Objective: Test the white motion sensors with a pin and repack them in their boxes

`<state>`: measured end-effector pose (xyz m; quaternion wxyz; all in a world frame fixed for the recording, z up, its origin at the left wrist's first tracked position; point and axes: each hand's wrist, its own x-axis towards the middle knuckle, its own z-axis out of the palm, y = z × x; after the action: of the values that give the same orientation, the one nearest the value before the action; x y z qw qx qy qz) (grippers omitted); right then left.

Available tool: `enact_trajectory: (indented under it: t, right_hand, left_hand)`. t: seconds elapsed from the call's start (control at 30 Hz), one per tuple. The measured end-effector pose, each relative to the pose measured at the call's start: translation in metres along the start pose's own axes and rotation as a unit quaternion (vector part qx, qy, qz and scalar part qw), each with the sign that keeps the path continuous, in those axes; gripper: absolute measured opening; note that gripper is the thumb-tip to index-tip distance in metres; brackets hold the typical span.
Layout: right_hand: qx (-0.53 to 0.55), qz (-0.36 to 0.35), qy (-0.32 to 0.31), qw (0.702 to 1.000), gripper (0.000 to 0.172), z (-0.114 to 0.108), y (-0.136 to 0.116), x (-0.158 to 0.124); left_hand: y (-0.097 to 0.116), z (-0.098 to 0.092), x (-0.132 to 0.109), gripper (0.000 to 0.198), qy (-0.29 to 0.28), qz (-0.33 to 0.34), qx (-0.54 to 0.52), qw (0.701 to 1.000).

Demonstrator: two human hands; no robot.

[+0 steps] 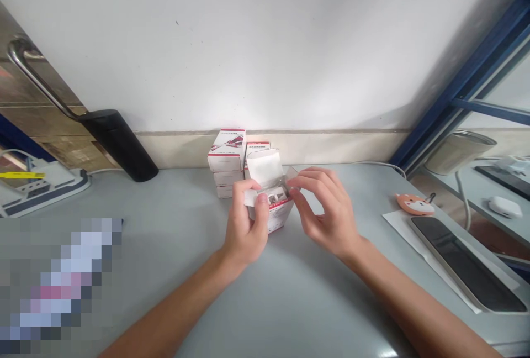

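A small white and red cardboard box point(278, 220) stands on the grey tabletop, its lid flap point(265, 167) raised at the back. Inside its mouth lies a whitish item point(276, 196) in what looks like clear plastic; its kind is hard to make out. My left hand point(247, 225) grips the box's left side, thumb at the front edge and index finger by the left flap. At the right top edge, my right hand point(325, 206) has thumb and index finger closed on the right side flap point(292, 173). Some of the contents are hidden by the fingers.
Behind the box, similar boxes point(227, 151) stand stacked by the wall. A black cylinder point(120, 145) with a metal tube and a power strip point(41, 187) are at left. A phone point(467, 261), paper point(430, 261) and an orange animal-faced case point(415, 204) lie right, beside a blue-framed mirror or glass.
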<state>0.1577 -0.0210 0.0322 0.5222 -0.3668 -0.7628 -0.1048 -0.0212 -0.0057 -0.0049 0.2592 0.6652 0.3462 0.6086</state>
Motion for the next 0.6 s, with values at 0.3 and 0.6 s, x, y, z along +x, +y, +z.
enact_trajectory:
  t: [0.3,0.6]
  right_hand:
    - [-0.049,-0.041,-0.011,0.998,0.032,0.008,0.01,-0.01]
    - [0.036,0.032,0.086,0.995,0.046,0.019,0.01,-0.017]
  left_hand:
    - [-0.003,-0.001,0.001,0.017,0.005,-0.026,-0.006,1.0]
    - [-0.002,-0.005,0.004,0.027,-0.019,-0.076,-0.071,0.994]
